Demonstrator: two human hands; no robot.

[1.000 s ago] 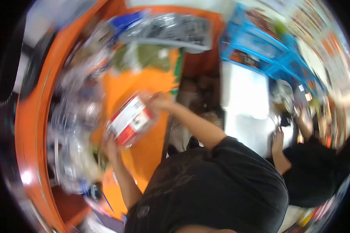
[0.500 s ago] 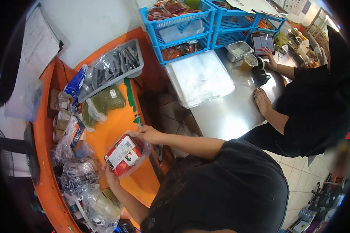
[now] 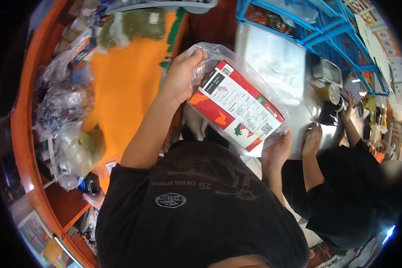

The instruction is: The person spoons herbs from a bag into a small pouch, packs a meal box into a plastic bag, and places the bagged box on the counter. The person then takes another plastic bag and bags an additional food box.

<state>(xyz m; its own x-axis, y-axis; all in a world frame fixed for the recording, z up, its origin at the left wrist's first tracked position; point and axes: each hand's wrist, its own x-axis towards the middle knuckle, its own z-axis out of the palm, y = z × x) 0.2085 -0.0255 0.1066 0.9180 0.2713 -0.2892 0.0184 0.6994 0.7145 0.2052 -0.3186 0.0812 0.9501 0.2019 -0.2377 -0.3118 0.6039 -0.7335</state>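
A red box [image 3: 243, 107] with a white printed label is inside a clear plastic bag [image 3: 228, 53], held tilted in front of my chest. My left hand [image 3: 183, 73] is closed round gathered plastic at the bag's upper left, beside the box's left end. At the box's lower right end, my right hand [image 3: 278, 149] holds the bagged box from below, its fingers partly hidden by it.
An orange table [image 3: 125, 85] lies left, with plastic-wrapped items [image 3: 64, 105] and a green packet [image 3: 140, 26]. At right are blue racks [image 3: 319, 29], a stack of clear bags [image 3: 272, 58] and a co-worker's hand [image 3: 312, 138] on a metal counter.
The bagged box has moved right, off the orange table and closer to me. My left hand has risen to the bag's upper left, and my right hand has shifted to the box's lower right end.
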